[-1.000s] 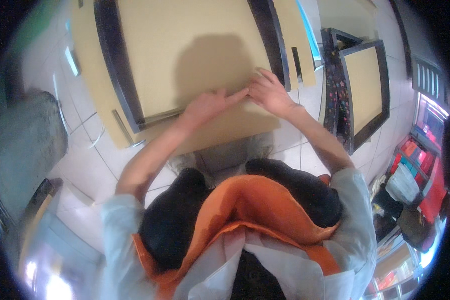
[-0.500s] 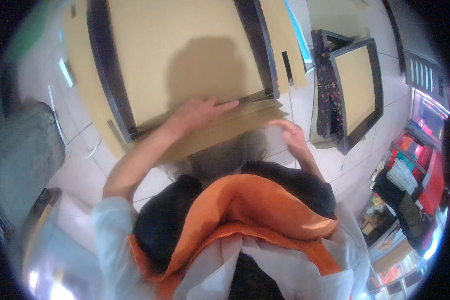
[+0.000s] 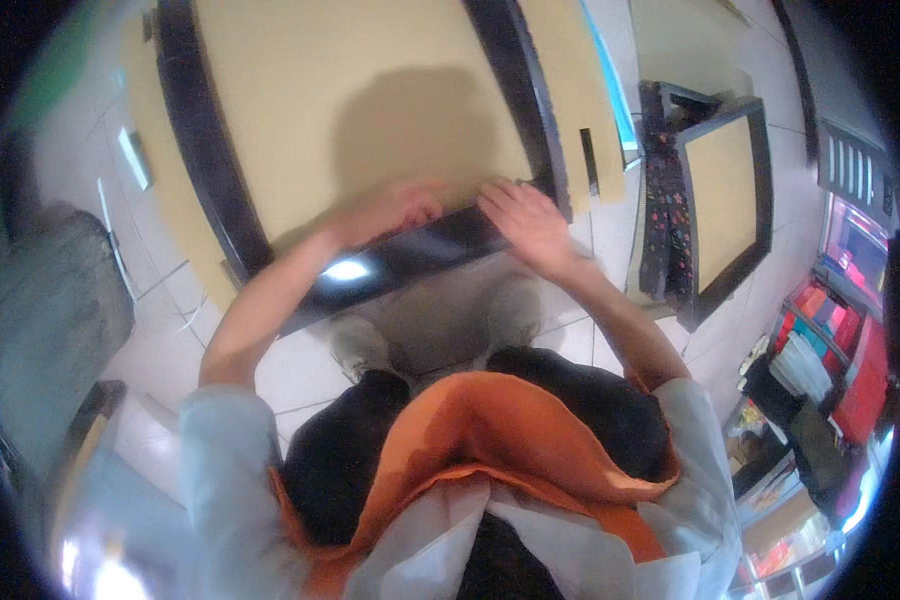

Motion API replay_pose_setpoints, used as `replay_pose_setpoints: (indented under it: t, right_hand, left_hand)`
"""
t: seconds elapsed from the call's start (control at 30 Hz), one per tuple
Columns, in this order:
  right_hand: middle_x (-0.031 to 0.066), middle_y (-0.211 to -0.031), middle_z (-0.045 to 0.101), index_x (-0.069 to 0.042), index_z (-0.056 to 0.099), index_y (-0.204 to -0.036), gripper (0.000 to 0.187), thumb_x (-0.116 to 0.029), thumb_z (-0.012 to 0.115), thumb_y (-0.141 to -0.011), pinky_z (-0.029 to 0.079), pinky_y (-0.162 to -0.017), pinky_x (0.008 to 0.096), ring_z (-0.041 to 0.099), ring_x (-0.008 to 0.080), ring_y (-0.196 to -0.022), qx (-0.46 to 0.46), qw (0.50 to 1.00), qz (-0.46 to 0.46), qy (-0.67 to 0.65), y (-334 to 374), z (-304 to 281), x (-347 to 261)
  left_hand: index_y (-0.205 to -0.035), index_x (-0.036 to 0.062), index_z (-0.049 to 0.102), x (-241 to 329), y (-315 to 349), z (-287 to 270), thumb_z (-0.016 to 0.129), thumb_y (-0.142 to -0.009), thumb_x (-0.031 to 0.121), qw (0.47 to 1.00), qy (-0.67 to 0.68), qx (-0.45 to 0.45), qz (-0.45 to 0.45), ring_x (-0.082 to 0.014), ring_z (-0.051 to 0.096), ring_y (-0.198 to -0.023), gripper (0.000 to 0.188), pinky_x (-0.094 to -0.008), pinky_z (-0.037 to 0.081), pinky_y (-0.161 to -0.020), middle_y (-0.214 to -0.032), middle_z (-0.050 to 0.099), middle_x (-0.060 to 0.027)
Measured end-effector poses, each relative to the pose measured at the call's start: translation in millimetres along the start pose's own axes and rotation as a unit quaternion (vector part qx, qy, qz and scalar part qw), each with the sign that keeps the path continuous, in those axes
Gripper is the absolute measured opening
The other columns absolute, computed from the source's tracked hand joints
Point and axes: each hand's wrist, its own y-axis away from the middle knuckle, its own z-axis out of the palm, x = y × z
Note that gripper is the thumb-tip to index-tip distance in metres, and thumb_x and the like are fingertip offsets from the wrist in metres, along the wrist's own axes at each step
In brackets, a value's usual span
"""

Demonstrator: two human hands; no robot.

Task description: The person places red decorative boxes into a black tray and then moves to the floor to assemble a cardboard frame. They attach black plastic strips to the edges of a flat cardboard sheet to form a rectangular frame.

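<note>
A large tan panel (image 3: 300,110) lies in front of me, with black strips along its left and right sides. A glossy black strip (image 3: 420,245) runs along its near edge and reflects a bright spot of light. My left hand (image 3: 390,212) rests at the inner edge of this strip, its fingers loosely bent, apart and slightly blurred. Near the panel's right corner, my right hand (image 3: 525,218) lies palm down over the same strip, fingers stretched out. Neither hand visibly grasps anything. A head-shaped shadow falls across the panel.
To the right stands a smaller dark-framed tan panel (image 3: 725,200) beside flower-patterned dark cloth (image 3: 670,230). A grey cloth-like mass (image 3: 55,280) is at the left. Shelves of folded coloured fabric (image 3: 815,340) stand far right. My shoes (image 3: 515,310) are on the tiled floor just before the panel.
The tan-brown flap at the panel's near edge now shows as a glossy black strip. My right hand has moved left and forward onto it; my left hand's extended finger has drawn in.
</note>
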Motion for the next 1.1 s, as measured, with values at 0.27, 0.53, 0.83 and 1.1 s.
replay_pose_setpoints:
  t: [0.27,0.53,0.83,1.1]
  right_hand:
    - [0.0081,-0.104,0.05,-0.006,0.052,-0.097,0.05,-0.014,0.072,-0.051,0.038,-0.08,0.0373,0.047,0.025,-0.097,-0.034,0.998,0.043,0.01,5.0,1.0,-0.3]
    - [0.0055,-0.088,0.052,-0.009,0.053,-0.089,0.044,-0.031,0.074,-0.058,0.044,-0.073,0.0325,0.051,0.0218,-0.091,-0.043,0.996,0.032,0.067,-2.5,-12.5,-1.5]
    - [0.008,-0.092,0.054,-0.009,0.049,-0.097,0.05,-0.03,0.074,-0.059,0.031,-0.098,0.0459,0.051,0.0237,-0.093,0.004,0.987,-0.049,0.151,10.5,-22.7,13.8]
    - [0.0073,-0.085,0.052,-0.006,0.045,-0.102,0.047,-0.028,0.068,-0.067,0.014,-0.102,0.0594,0.048,0.0236,-0.1,-0.078,0.993,-0.026,0.085,37.8,-27.2,19.8]
  left_hand:
    - [-0.11,0.0052,0.05,52.9,125.9,41.6,0.055,-0.081,0.019,0.791,-0.488,0.366,0.05,-0.0268,0.054,-0.098,0.033,-0.0389,0.044,-0.081,-0.107,0.056,-0.013]
    - [-0.106,0.0073,0.052,-29.3,146.0,51.3,0.066,-0.068,0.028,0.661,-0.659,0.351,-0.075,-0.0267,0.051,-0.101,0.045,-0.0417,0.042,-0.082,-0.105,0.054,-0.0107]
    - [-0.083,0.0065,0.053,-16.6,171.8,28.0,0.069,-0.061,0.038,0.636,-0.71,0.299,-0.038,-0.0206,0.054,-0.085,0.041,-0.0508,0.031,-0.092,-0.081,0.054,-0.0054]
    - [-0.091,0.0079,0.056,-10.7,192.5,26.1,0.068,-0.063,0.041,0.659,-0.719,0.198,-0.1,-0.0193,0.052,-0.088,0.044,-0.0625,0.006,-0.102,-0.08,0.055,-0.0053]
